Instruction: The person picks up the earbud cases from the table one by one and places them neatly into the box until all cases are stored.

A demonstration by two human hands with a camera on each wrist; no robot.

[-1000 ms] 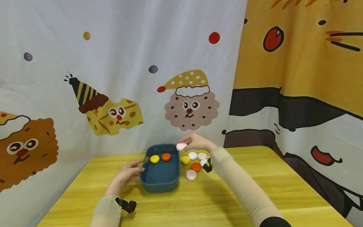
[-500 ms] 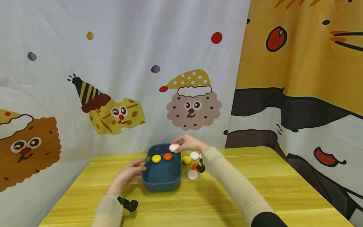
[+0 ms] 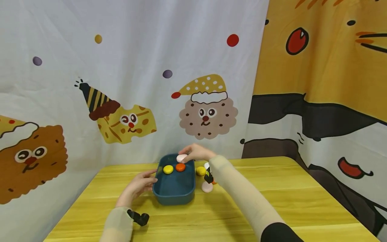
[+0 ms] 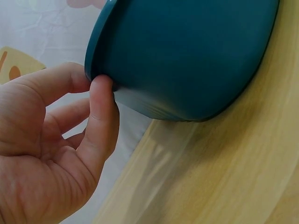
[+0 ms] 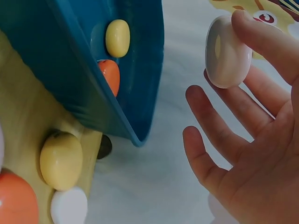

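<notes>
My right hand (image 3: 198,152) pinches a pale pink, rounded candy-like disc (image 3: 181,158) between thumb and fingers, above the far right part of a deep blue box (image 3: 173,186). The right wrist view shows this disc on edge, the other fingers spread loosely below it. At the box's left side, my left hand (image 3: 137,185) holds the rim with thumb and index finger, seen close in the left wrist view. Inside the box lie a yellow disc (image 3: 168,169) and an orange disc (image 3: 180,167), apart from the held one.
Right of the box, several similar discs lie on the wooden table (image 3: 242,215): a yellow one (image 3: 201,171), a pale pink one (image 3: 207,187), others partly hidden by the right wrist. A cartoon-printed curtain (image 3: 136,67) hangs close behind the box.
My right hand has carried the pale pink disc leftward, from over the box's right rim to above its inside. My left hand stays at the rim; the view shifts slightly.
</notes>
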